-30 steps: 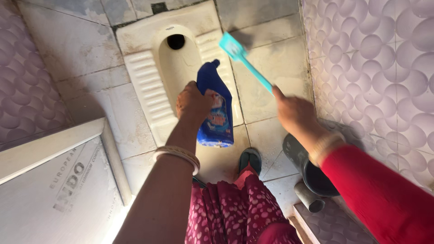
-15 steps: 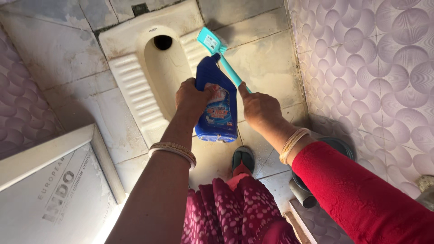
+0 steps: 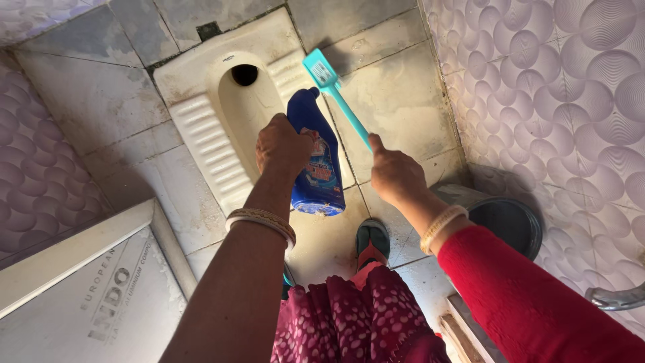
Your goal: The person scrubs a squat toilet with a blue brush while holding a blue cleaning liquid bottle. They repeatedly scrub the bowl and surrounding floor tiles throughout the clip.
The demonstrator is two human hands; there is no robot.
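Head view, looking straight down. Our left hand was wrapped around the middle of a blue cleaner bottle, fingers closed tight on its body. The bottle's bent neck pointed away from our knuckles, out over the pan of a white squat toilet; its base hung just on the wrist side of the fingers (label facing up, partly hidden by the thumb).

Our right hand was clamped on the handle of a teal brush, forefinger laid along the shaft. The brush head sat well beyond the fingertips, above the right footrest of the toilet and just beside the bottle's neck; we could not tell whether the two touched.

Both wrists carried pale bangles; the right arm wore a red sleeve. Behind the right wrist stood a dark bucket against the patterned wall tiles. Below both hands we saw a maroon dotted skirt and one sandalled foot on the stained floor tiles. A grey door panel lay off to the left of the left forearm.
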